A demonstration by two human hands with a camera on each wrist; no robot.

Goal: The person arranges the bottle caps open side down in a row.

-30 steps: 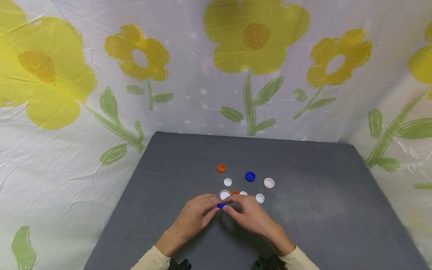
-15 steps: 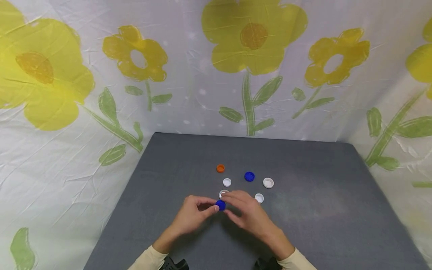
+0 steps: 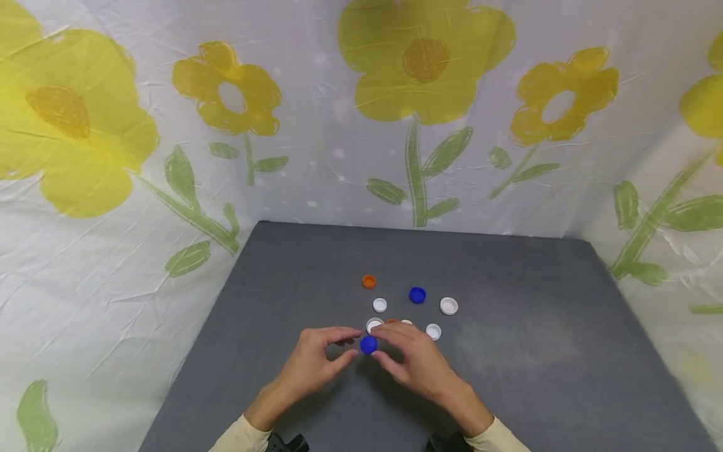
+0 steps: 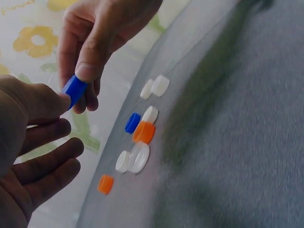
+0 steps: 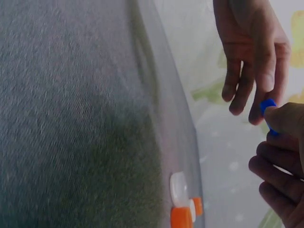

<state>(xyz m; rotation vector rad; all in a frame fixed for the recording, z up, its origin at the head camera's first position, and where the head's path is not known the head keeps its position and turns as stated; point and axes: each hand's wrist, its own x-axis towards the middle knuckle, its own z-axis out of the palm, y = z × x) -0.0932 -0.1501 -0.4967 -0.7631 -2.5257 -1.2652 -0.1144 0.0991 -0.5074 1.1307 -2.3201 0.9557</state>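
Observation:
A blue bottle cap (image 3: 368,344) is held above the table between both hands, its flat face turned toward the head camera. My right hand (image 3: 420,361) pinches it at its right edge with thumb and index finger; in the right wrist view the thumb lies on the blue cap (image 5: 269,108). Just left of it, my left hand (image 3: 313,364) has its thumb and fingers spread. In the head view a small gap shows between the left fingertips and the cap, though in the left wrist view the left hand (image 4: 33,104) overlaps the cap's edge.
Several caps lie beyond the hands on the grey table (image 3: 508,376): an orange cap (image 3: 369,282), a blue cap (image 3: 417,295), and white ones such as the white cap (image 3: 449,306). Another orange cap (image 3: 391,321) is partly covered by my right hand. A flowered curtain (image 3: 316,157) surrounds the table.
The blue cap has turned so its flat face shows. My left hand, which pinched it half a second ago, has drawn slightly left with its fingers apart. The right hand now holds the cap.

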